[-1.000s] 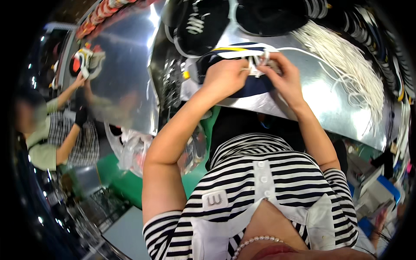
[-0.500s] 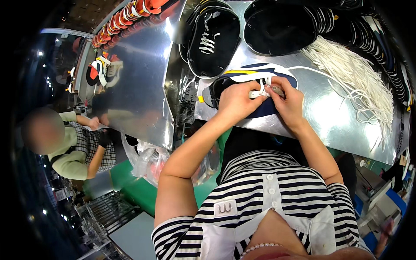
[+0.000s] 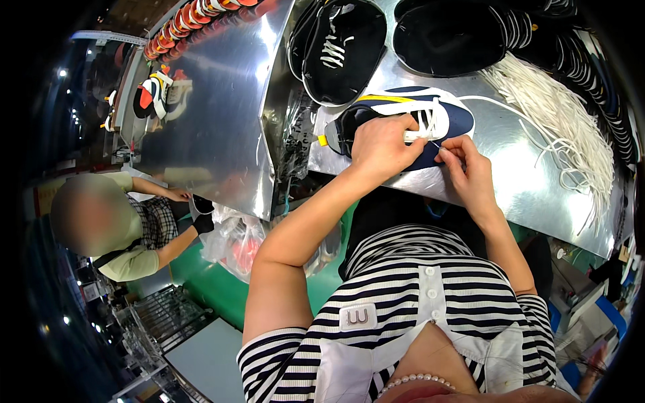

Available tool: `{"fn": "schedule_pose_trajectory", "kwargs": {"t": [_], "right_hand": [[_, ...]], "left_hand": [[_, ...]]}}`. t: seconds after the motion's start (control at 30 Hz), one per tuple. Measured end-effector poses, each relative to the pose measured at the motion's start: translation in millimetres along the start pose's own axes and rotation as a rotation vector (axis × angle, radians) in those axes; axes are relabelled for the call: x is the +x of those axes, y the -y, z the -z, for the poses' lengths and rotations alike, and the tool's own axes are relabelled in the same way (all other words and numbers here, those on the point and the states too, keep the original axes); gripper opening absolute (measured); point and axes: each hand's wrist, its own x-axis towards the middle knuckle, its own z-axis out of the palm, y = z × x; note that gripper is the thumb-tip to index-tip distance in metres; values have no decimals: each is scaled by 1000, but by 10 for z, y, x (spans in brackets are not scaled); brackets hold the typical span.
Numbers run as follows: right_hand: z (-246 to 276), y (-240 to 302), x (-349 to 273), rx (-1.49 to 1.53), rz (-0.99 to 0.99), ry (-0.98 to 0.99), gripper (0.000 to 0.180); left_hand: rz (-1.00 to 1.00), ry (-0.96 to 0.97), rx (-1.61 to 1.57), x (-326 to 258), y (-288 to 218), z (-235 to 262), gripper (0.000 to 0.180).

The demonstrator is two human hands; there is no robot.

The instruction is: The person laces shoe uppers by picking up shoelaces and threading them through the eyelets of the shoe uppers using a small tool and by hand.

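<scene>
A navy and white shoe upper point(image 3: 462, 119) with a yellow stripe and a yellow tab lies sideways on the metal table, its toe to the right. My left hand point(image 3: 386, 146) grips it by the lacing area, thumb and fingers pinched there. Strands of a white shoelace point(image 3: 438, 121) cross the front of the opening, and a long tail runs off past the toe to the right. At the near edge of the upper, my right hand point(image 3: 470, 168) pinches a thin lace end between thumb and fingertips. The palm side of my left hand is hidden.
Loose white laces point(image 3: 561, 127) are heaped at the right. Behind the upper stand stacked black uppers point(image 3: 450, 40) and a black upper with laces point(image 3: 344, 57). A colourful shoe point(image 3: 156, 94) sits on the left table. A co-worker point(image 3: 144, 208) handles something beside a plastic bag point(image 3: 235, 238).
My right hand has moved away from my left, toward the lower right, with the lace end. The upper's front lacing shows more. The co-worker's hands have moved nearer the bag.
</scene>
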Motion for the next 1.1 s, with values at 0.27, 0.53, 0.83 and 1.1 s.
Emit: {"fn": "schedule_pose_trajectory", "kwargs": {"t": [0.27,0.53,0.83,1.1], "right_hand": [[22,1,124,-96,-42,-52,10],[-77,-496,364,-517,311,114,17],[220,-506,238,-235,106,218,13],[881,-237,263,-56,93,16,28]], "left_hand": [[-76,-78,-42,109,6,1,28],[42,33,-247,-95,14,194,26],[-287,-226,-35,-64,168,-382,18],[-417,-178,12,-135,109,-245,12]]}}
